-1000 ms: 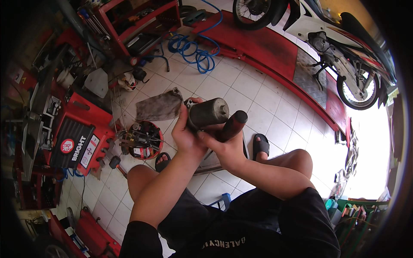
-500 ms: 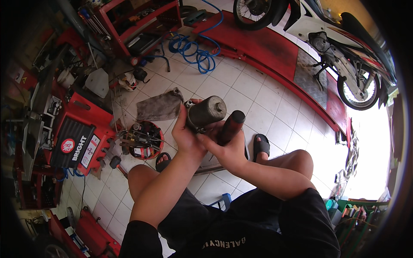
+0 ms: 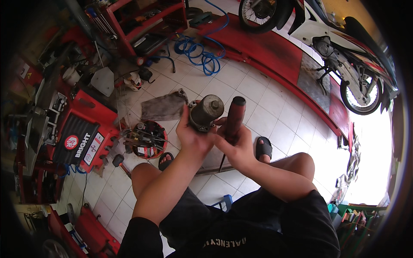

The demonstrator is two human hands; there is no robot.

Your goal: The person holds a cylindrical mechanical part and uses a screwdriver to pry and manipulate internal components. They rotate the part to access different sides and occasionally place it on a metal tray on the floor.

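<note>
My left hand (image 3: 189,133) is wrapped round a grey metal cylinder (image 3: 207,111) that looks like a small starter motor, its end with a short round boss tilted up and away. Close beside it, my right hand (image 3: 240,148) grips a screwdriver (image 3: 235,115) by its dark red handle with a black end. The handle points up and away, and the thin dark shaft comes out below the hand toward me; its tip is hard to make out. The two hands meet near the cylinder's lower end. Behind them, a tray is partly hidden.
A grey rag (image 3: 161,106) lies on the tiled floor, near a round red tub (image 3: 160,151) of tools. At left stands a red and black machine (image 3: 75,137). A blue hose (image 3: 200,53) coils ahead, by a red lift platform (image 3: 258,47) with a motorcycle (image 3: 331,47).
The screwdriver has swung more upright in my right hand, and its shaft now shows below. The cylinder tilts slightly more upright in my left hand. The whole view has shifted a little.
</note>
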